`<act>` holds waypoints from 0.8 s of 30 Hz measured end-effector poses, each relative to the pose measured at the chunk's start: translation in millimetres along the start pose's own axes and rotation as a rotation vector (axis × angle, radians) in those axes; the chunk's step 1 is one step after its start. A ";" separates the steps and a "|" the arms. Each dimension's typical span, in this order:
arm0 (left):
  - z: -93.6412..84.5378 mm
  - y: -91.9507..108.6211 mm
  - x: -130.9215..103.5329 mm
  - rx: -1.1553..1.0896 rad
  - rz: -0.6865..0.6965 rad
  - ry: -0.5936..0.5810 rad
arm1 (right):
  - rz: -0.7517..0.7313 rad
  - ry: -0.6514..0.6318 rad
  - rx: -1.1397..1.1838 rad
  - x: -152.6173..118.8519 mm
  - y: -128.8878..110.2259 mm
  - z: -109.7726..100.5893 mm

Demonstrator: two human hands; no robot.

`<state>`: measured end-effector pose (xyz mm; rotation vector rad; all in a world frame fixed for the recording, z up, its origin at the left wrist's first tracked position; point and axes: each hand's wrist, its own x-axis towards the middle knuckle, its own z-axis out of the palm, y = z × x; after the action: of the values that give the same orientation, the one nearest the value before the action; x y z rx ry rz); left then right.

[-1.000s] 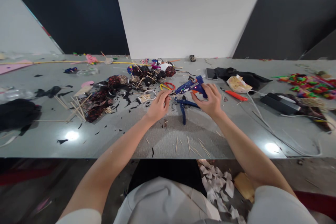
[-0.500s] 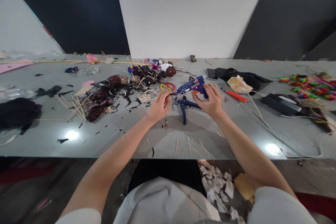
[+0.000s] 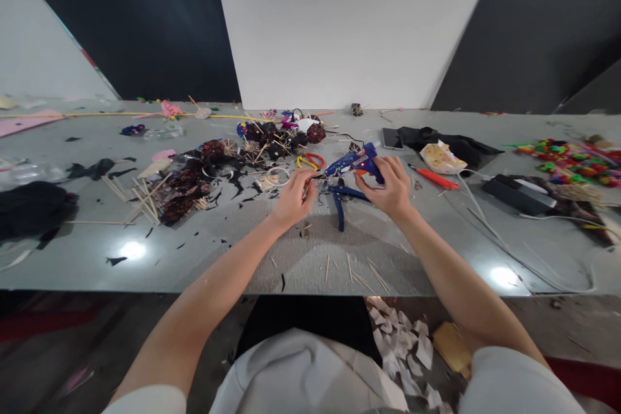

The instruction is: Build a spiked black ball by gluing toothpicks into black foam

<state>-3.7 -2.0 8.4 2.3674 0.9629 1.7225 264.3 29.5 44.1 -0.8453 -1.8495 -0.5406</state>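
Note:
My right hand is closed around a blue hot glue gun, whose nozzle points left. Just left of that nozzle, my left hand pinches something small that I cannot make out; the fingertips hide most of it. Beneath the glue gun lie blue-handled pliers on the grey table. Behind my left hand are scissors with red and yellow handles. A white ring lies to its left.
Dark balls stuck with toothpicks crowd the back middle. Dark net material and loose sticks lie left. On the right are an orange-handled knife, a phone, a dark box and a white cable. Toothpicks lie near the front edge.
Both hands stay nearly in place. The glue gun has shifted very slightly, and my left fingers have turned a little at the nozzle.

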 end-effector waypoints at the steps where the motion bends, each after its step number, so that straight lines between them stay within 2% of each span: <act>1: 0.0 0.4 0.2 0.001 -0.003 0.007 | -0.007 0.003 0.004 0.1 -0.1 -0.1; 10: 2.1 -4.1 -1.0 0.029 -0.015 0.032 | 0.029 -0.044 -0.004 0.3 -1.8 -2.0; 24: 2.5 -4.0 -3.2 0.053 0.003 0.073 | -0.026 0.014 0.015 1.8 -2.6 -2.3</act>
<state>-3.8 0.3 3.1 2.3537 1.0285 1.8182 263.2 26.8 46.6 -0.8068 -1.8523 -0.5475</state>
